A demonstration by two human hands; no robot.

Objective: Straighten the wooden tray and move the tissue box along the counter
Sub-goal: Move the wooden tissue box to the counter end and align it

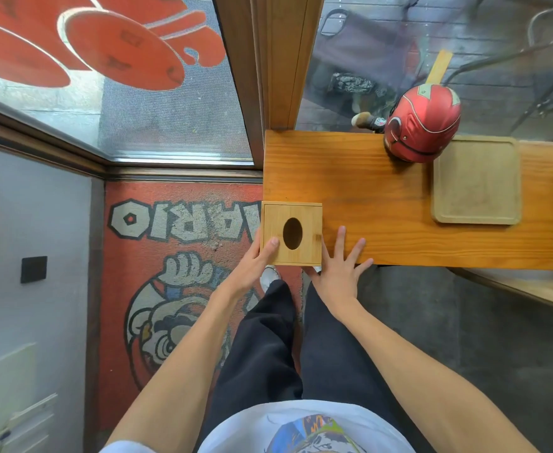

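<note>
Though reversed, "ARIO" (183, 220) beside tissue box (307, 220)

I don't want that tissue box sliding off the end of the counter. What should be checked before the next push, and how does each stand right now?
1. Tissue box fully supported: not ok, it sits at the left end of the counter, its left edge about flush with or just past that end.
2. Left hand contact: ok, thumb on the lid, palm at the left side.
3. Right hand contact: ok, open against the box's right side.
4. Path to the right: ok, bare wood up to the wooden tray.
5. Helmet clearance: ok, it stands at the far edge.
6. Tissues inside: cannot tell, the opening is dark.
</note>
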